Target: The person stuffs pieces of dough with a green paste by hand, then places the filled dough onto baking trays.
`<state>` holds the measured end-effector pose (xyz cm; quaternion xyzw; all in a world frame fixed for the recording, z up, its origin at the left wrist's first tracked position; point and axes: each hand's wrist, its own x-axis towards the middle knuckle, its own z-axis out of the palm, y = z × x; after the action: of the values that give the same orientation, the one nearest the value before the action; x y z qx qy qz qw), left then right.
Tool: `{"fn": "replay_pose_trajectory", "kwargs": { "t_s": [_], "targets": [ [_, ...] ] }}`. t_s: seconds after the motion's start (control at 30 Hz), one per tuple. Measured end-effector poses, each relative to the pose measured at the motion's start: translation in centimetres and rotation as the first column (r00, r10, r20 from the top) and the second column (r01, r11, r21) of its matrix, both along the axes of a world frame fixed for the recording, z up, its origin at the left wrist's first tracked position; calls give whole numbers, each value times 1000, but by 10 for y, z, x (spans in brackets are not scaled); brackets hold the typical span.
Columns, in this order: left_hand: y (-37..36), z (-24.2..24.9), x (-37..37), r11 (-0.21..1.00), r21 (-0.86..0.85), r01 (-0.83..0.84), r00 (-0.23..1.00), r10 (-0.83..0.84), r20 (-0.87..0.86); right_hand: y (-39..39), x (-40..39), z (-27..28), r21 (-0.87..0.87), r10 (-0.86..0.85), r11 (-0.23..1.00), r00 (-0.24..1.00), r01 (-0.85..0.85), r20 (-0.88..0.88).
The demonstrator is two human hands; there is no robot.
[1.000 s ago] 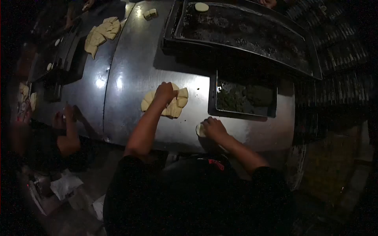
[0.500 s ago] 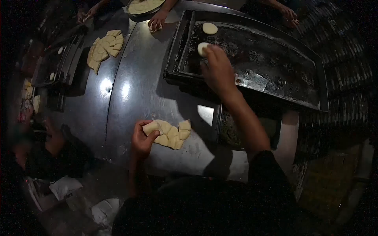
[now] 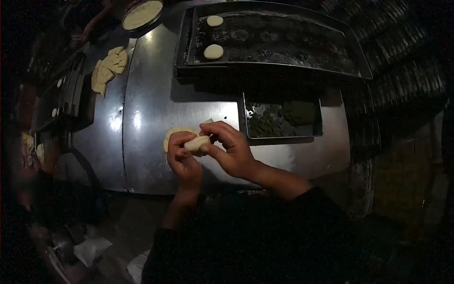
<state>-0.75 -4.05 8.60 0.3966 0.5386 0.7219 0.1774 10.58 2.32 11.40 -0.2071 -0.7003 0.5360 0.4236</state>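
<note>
Between my two hands, above the metal table, is a pale piece of dough [image 3: 197,143]. My left hand [image 3: 183,154] curls its fingers round the dough's left side. From the right, my right hand [image 3: 229,147] grips it with thumb and fingers. A cluster of cut dough pieces [image 3: 174,134] lies on the table behind my hands, partly hidden by them. Two flat dough rounds, a far one [image 3: 214,21] and a nearer one [image 3: 213,52], rest at the left end of the large dark baking tray [image 3: 279,68].
Right of my hands stands a rectangular pan [image 3: 283,137] with a dark green crumbly filling. More cut dough [image 3: 109,70] lies at the left on the metal table [image 3: 153,99]. A round pan [image 3: 142,16] of dough stands at the back. Another person's hand [image 3: 80,39] shows at upper left.
My right hand has left the dough round on the tray and come back to my left hand. Both now hold the dough piece that my left hand held. The view has shifted.
</note>
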Motion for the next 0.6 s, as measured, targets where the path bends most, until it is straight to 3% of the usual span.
{"fn": "replay_pose_trajectory", "kwargs": {
  "t_s": [0.03, 0.07, 0.1, 0.13, 0.17, 0.23, 0.27, 0.3, 0.37, 0.43, 0.47, 0.5, 0.53, 0.57, 0.6],
  "targets": [
    [-1, 1, 5, 1000, 6, 19, 1000, -19, 0, -14, 2, 3, 170, -61, 983, 998, 62, -13],
    [-1, 2, 9, 992, 127, 19, 999, -22, 24, -26, 1, 5, 331, -117, 936, 993, 121, -33],
    [-1, 3, 12, 970, 241, 14, 998, -27, 51, -33, -1, -2, 330, -131, 934, 991, 134, -32],
    [-1, 5, 18, 967, 253, 21, 981, -69, 183, -38, -5, -13, 383, -217, 892, 970, 242, -108],
    [-4, -1, 17, 968, 251, 32, 979, -80, 186, -41, -6, -21, 430, -292, 835, 938, 345, -185],
    [-6, -4, 15, 992, 102, 74, 944, -103, 315, -43, -1, -13, 416, -316, 840, 937, 349, -147],
    [-8, -5, 24, 998, -40, -40, 915, 53, 400, -46, 5, -12, 248, -234, 942, 972, 225, 10],
    [-12, -11, 24, 999, -43, -30, 915, 45, 400, -47, 11, -12, 52, -118, 992, 983, 112, 142],
    [-20, -27, 20, 988, -146, 52, 899, 17, 437, -42, 27, -8, 30, -82, 996, 987, 79, 136],
    [-25, -29, 27, 967, -213, 136, 880, -19, 475, -38, 49, 7, -52, 22, 999, 942, -5, 334],
    [-22, -30, 34, 936, -269, 225, 811, -27, 585, -34, 55, 8, -74, 48, 997, 900, -17, 433],
    [-20, -32, 39, 896, -312, 316, 728, -18, 685, -33, 57, 3, -76, 50, 997, 900, -19, 434],
    [-17, -47, 39, 885, -262, 384, 652, -59, 756, -30, 59, -6, 132, -106, 990, 870, 48, 482],
    [-16, -54, 43, 884, -267, 383, 653, -54, 756, -28, 61, -12, 339, -269, 935, 827, 102, 493],
    [-11, -54, 52, 862, -212, 460, 551, -90, 830, -26, 63, -14, 389, -278, 921, 647, -32, 710]
  ]
}}
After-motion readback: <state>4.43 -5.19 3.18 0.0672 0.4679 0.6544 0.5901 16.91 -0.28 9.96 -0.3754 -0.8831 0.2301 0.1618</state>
